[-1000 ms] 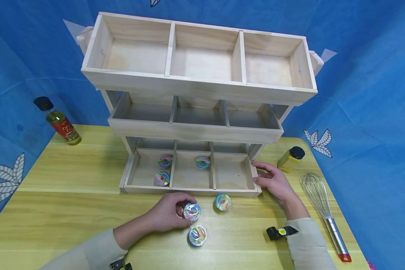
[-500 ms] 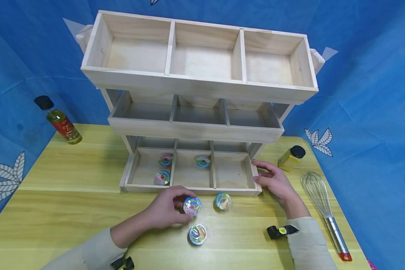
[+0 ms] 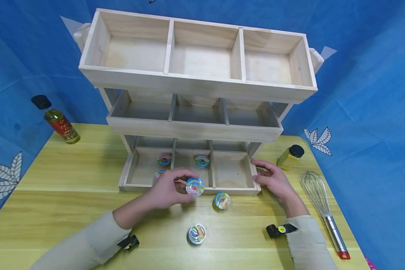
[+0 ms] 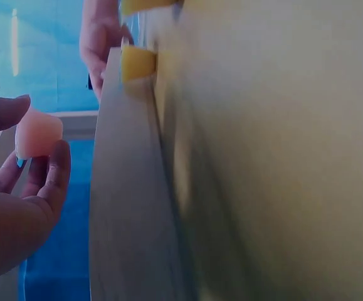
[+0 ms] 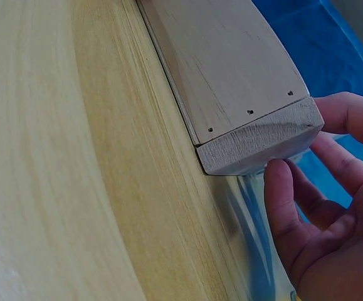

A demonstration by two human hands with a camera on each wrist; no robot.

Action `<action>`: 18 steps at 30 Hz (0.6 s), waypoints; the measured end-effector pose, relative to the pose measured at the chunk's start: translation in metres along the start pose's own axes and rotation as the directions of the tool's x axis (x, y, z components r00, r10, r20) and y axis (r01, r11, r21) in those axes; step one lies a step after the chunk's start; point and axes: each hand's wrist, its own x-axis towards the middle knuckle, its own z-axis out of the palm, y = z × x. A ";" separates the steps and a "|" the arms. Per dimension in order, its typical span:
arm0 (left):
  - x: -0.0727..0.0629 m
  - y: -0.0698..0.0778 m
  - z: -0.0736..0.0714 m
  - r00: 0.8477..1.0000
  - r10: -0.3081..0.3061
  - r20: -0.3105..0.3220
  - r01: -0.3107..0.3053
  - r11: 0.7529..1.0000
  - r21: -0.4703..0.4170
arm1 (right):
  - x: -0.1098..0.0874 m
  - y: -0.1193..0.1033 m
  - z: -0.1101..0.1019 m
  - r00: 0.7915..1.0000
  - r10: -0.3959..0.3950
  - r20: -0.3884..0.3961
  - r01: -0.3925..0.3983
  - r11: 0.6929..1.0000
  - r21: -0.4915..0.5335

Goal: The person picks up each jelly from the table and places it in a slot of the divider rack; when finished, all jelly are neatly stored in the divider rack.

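My left hand pinches a small jelly cup with a printed lid, above the front edge of the rack's bottom tray. In the left wrist view that cup shows pink between thumb and fingers. One jelly cup lies in the tray's middle compartment. The left compartment has another cup at the back and one partly hidden behind my left hand. My right hand touches the tray's right end, its fingertips against the wooden side in the right wrist view.
On the table in front of the rack stand two more jelly cups, one near the tray and one closer to me. A whisk and a yellow jar are at right, an oil bottle at left. Two upper trays overhang the bottom one.
My left hand has lifted the jelly cup from the table and carried it forward to the tray's front edge, now covering part of the left compartment. The right hand stays in place.
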 end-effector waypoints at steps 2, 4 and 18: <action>0.007 0.000 -0.003 1.000 -0.004 -0.007 0.004 1.000 0.017 | 0.000 0.001 0.000 1.000 -0.001 0.000 0.001 1.000 -0.003; 0.013 -0.002 -0.004 1.000 -0.022 -0.009 0.023 0.999 0.027 | 0.001 0.002 -0.001 1.000 -0.001 -0.002 0.001 1.000 -0.009; 0.051 -0.023 0.003 0.987 -0.159 0.036 0.147 0.963 0.224 | 0.002 0.004 -0.001 1.000 -0.003 -0.003 0.003 1.000 -0.007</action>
